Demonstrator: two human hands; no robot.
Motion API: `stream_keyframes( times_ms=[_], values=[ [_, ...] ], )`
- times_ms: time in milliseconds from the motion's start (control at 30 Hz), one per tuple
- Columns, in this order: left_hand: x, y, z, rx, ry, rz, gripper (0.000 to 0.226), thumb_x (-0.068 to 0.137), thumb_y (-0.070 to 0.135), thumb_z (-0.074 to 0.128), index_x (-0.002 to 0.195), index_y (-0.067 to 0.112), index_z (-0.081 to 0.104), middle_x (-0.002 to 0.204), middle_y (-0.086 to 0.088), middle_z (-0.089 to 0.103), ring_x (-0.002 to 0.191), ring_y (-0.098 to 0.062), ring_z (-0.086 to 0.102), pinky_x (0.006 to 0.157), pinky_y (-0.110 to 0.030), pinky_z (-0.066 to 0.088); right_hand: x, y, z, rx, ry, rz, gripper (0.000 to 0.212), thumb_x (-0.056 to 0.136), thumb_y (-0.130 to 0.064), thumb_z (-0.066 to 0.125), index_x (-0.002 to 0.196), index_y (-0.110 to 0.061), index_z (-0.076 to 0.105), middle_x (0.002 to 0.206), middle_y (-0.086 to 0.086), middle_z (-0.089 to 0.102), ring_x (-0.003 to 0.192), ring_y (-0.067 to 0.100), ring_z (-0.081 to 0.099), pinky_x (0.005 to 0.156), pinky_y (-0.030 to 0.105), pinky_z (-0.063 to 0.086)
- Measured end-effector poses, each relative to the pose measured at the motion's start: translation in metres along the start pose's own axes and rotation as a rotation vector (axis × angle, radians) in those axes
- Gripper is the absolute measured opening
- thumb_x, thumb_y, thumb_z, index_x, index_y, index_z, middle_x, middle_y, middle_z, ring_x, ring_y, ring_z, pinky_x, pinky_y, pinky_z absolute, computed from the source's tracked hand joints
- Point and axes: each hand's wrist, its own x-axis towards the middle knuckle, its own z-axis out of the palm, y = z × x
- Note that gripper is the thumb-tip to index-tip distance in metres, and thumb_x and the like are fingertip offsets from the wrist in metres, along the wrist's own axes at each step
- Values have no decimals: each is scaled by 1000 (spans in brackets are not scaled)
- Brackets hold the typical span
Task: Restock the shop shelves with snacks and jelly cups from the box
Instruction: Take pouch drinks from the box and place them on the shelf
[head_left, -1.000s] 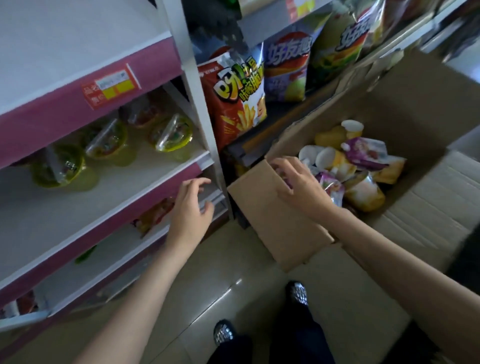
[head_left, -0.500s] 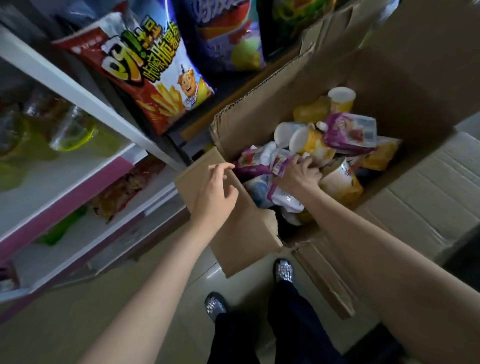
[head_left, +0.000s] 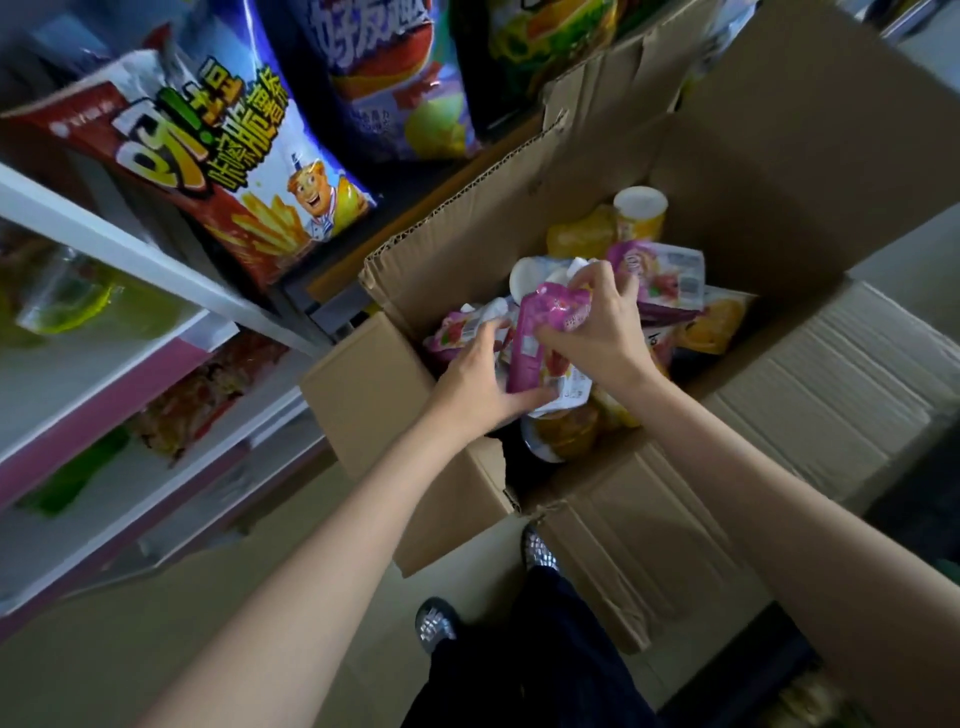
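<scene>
Standing at far left: white shelves (head_left: 104, 244) with pink front edges, blurred green jelly cups (head_left: 78, 306) on the upper level and a reddish packet (head_left: 202, 395) on the level below.
Upper left: red chip bag (head_left: 208, 171) with a cartoon figure, leaning on the next rack beside a purple chip bag (head_left: 384, 88).
Left hand (head_left: 480, 387): reaches over the near wall of the box, fingers curled round the lower end of a purple pouch (head_left: 540, 343), thumb toward the other packs below.
Purple pouch: held tilted above the heap inside the box, gripped by both hands.
Right hand (head_left: 597, 327): fingers bent over the top end of the same pouch, pinching it near the white cap.
Cardboard box (head_left: 779, 171): open on the floor just right of the rack, flaps spread outward.
Inside the box: more purple pouches (head_left: 665, 280), yellow pouches (head_left: 717, 327) and a yellow cup (head_left: 641, 213) with a white lid, at the far side.
Bottom centre: the person's dark trousers (head_left: 530, 665) and shiny shoes (head_left: 436, 623) on the tan floor (head_left: 156, 623), close to the box's near corner.
</scene>
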Motion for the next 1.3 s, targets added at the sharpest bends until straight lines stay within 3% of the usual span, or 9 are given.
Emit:
stream_keyframes(
  times_ms=[67, 200, 367, 467, 667, 800, 900, 1033, 1300],
  values=[
    [10, 15, 7, 22, 40, -32, 77, 69, 31, 80, 132, 11, 41, 124, -8, 55, 117, -23, 51, 87, -23, 37, 1, -7, -7, 62, -27, -59, 39, 77, -27, 72, 101, -15, 43, 109, 3, 46, 101, 16, 37, 76, 19, 36],
    [20, 10, 6, -152, 115, -127, 57, 71, 15, 79, 118, 8, 50, 102, 1, 57, 102, -21, 58, 72, -19, 36, 30, 4, -36, 124, -184, -89, 33, 93, -37, 53, 114, -13, 52, 94, -10, 53, 97, 13, 52, 84, 27, 46],
    [21, -8, 0, -179, 93, -155, 69, 49, 38, 79, 108, 19, 50, 112, -6, 61, 104, -21, 58, 89, -33, 48, 112, 69, -63, -814, -289, -37, 105, 78, -37, 71, 150, -21, -4, 152, 16, 15, 139, 39, 17, 111, 55, 19],
    [19, -11, -3, -255, 104, -145, 55, 66, 14, 82, 109, 21, 47, 111, -4, 61, 102, -18, 59, 87, -29, 48, 125, 91, -54, -1007, -253, -71, 96, 83, -37, 65, 149, -21, -2, 146, 20, 26, 133, 42, 27, 104, 57, 27],
    [1, -18, -17, -219, 199, 50, 56, 69, 14, 75, 114, 22, 43, 106, 3, 57, 97, -7, 55, 79, -9, 44, 92, 62, -65, -740, -40, -45, 82, 73, -33, 75, 135, -11, 28, 130, 18, 40, 117, 40, 41, 94, 53, 37],
    [-26, -20, -38, -132, 283, 115, 59, 69, 30, 72, 121, 24, 45, 109, 0, 56, 108, -24, 52, 84, -26, 49, 49, 10, -73, -402, -47, -129, 89, 63, -19, 82, 137, -12, 31, 128, 14, 44, 118, 33, 45, 96, 43, 38],
    [-56, -17, -60, -138, 323, 83, 60, 76, 17, 75, 128, 10, 45, 110, -1, 56, 101, -13, 51, 69, -2, 41, 8, -29, -67, -331, -97, -171, 96, 65, -17, 82, 142, -16, 25, 126, 14, 48, 114, 31, 48, 87, 32, 38],
    [-105, -40, -90, -296, 366, 37, 55, 76, 15, 75, 123, 14, 47, 110, 1, 59, 104, -19, 58, 84, -30, 48, -52, -68, -45, -263, -108, -207, 98, 65, -15, 82, 144, -17, 23, 127, 11, 52, 114, 30, 51, 85, 28, 36],
    [-227, -130, -181, -526, 546, -33, 40, 72, 13, 77, 100, 26, 52, 97, 9, 64, 96, -15, 62, 84, -34, 52, -153, -170, 71, -296, -177, -462, 92, 62, -19, 80, 139, -18, 29, 127, 4, 51, 113, 24, 52, 83, 28, 38]
  ],
)
